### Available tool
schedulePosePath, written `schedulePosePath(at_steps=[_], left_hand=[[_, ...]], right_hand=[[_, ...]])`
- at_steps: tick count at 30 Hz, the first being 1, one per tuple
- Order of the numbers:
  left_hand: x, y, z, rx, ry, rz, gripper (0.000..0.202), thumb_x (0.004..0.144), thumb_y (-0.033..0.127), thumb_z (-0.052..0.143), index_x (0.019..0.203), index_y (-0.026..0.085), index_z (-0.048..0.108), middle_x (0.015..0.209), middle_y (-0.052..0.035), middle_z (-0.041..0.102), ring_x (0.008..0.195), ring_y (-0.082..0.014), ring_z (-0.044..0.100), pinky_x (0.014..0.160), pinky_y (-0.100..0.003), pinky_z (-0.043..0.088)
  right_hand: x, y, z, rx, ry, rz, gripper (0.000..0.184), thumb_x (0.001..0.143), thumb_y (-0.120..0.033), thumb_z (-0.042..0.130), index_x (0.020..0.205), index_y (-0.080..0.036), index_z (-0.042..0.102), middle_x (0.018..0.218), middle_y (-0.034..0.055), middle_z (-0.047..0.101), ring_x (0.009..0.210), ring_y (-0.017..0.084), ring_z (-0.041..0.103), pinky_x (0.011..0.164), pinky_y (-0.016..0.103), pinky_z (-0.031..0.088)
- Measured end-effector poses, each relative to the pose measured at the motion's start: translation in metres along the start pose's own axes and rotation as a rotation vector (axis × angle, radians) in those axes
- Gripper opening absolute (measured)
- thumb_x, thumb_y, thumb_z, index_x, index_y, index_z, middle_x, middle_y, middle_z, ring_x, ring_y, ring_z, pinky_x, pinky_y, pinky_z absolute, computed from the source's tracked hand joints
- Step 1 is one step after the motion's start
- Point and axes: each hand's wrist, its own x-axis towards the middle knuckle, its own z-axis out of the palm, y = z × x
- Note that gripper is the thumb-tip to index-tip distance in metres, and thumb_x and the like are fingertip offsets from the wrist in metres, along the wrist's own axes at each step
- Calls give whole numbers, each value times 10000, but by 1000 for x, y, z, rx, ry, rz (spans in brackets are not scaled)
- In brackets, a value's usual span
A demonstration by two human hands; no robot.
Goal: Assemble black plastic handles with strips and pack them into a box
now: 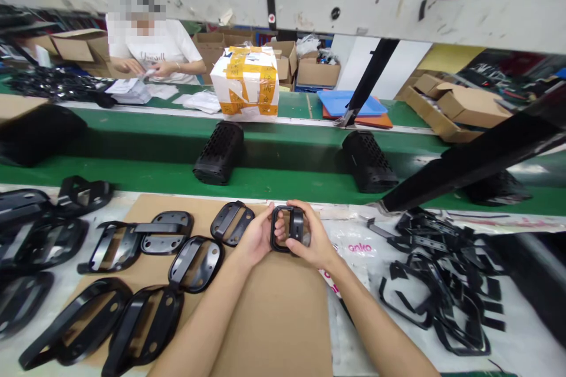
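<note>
Both my hands are raised over a brown cardboard sheet (287, 312). Between them they hold a black plastic frame (297, 225) with rounded corners and a wide crossbar. My left hand (262, 234) is closed round its left side, fingertips showing through the opening. On the right side, my right hand (312, 237) grips it with thumb in front and fingers over the top. Left of my hands lie several similar black frames with crossbars and round holes, the nearest being one black frame (232, 222). To the right is a pile of thin black frames and strips (460, 294).
Beyond the bench edge runs a green conveyor belt (283, 179) carrying black perforated housings (219, 153). A slanted black post (477, 147) crosses the right side. Across the belt, a person (154, 53) handles small papers beside a taped white box (245, 83). A grey beam (309, 0) hangs overhead.
</note>
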Motion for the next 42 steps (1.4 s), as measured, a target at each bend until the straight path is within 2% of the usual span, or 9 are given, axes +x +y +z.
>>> schedulePosePath(at_steps=[7, 12, 16, 21, 25, 32, 36, 39, 42], left_hand=[[-3, -5, 2, 215, 92, 217, 558, 752, 649, 869, 799, 124, 685, 618, 16, 576, 537, -94, 489, 530, -222, 377], [1, -9, 0, 340, 123, 333, 573, 821, 683, 793, 783, 122, 685, 586, 14, 578, 523, -88, 482, 540, -216, 376], [1, -6, 0, 176, 67, 185, 528, 823, 640, 816, 850, 129, 682, 619, 25, 565, 538, -92, 486, 542, -211, 413], [-1, 4, -1, -52, -7, -55, 437, 926, 529, 755, 765, 149, 611, 577, 45, 475, 511, -84, 444, 518, -195, 417], [-3, 4, 0, -100, 21, -33, 410, 958, 440, 738, 712, 158, 570, 527, 66, 406, 478, -75, 400, 494, -181, 382], [1, -4, 1, 13, 40, 86, 506, 827, 579, 833, 683, 168, 575, 521, 58, 432, 485, -82, 410, 481, -200, 350], [0, -6, 1, 145, 85, 144, 552, 738, 656, 875, 775, 145, 667, 649, 6, 585, 584, -93, 501, 537, -200, 388], [-4, -9, 3, 169, 49, 94, 511, 736, 575, 914, 878, 128, 711, 817, -18, 667, 536, -41, 430, 487, -185, 306], [-7, -11, 5, 92, -24, 26, 471, 755, 512, 926, 925, 131, 710, 929, -23, 688, 499, -7, 380, 450, -163, 271]], right_hand=[[0, 1, 0, -7, 7, 2, 723, 855, -381, 770, 1502, -258, 473, 1461, 135, 568, 1345, 339, 586, 1177, 523, 450], [0, 3, 0, -9, 12, 12, 715, 860, -382, 769, 1500, -258, 476, 1462, 135, 573, 1340, 337, 597, 1176, 520, 455], [-1, 3, -1, -7, 9, 8, 717, 862, -395, 770, 1498, -257, 470, 1465, 143, 569, 1342, 343, 602, 1168, 522, 468], [-1, -1, -2, -24, -33, -7, 719, 887, -448, 749, 1513, -259, 449, 1484, 147, 553, 1357, 350, 592, 1172, 525, 466], [0, -3, -2, -26, -49, -41, 719, 887, -450, 744, 1511, -258, 441, 1480, 144, 549, 1381, 350, 564, 1189, 527, 446], [2, -3, 0, 8, 0, -20, 706, 877, -513, 763, 1473, -248, 493, 1446, 146, 580, 1353, 347, 583, 1168, 525, 464], [2, -2, 0, 123, 160, 48, 706, 884, -620, 742, 1441, -247, 519, 1407, 140, 611, 1287, 337, 627, 1087, 494, 529], [3, -2, 0, 169, 385, 89, 675, 907, -641, 705, 1418, -246, 510, 1398, 137, 604, 1250, 333, 641, 1070, 500, 535], [3, -2, 2, 151, 475, 108, 688, 915, -675, 672, 1418, -251, 470, 1418, 144, 570, 1199, 325, 656, 1050, 507, 546]])
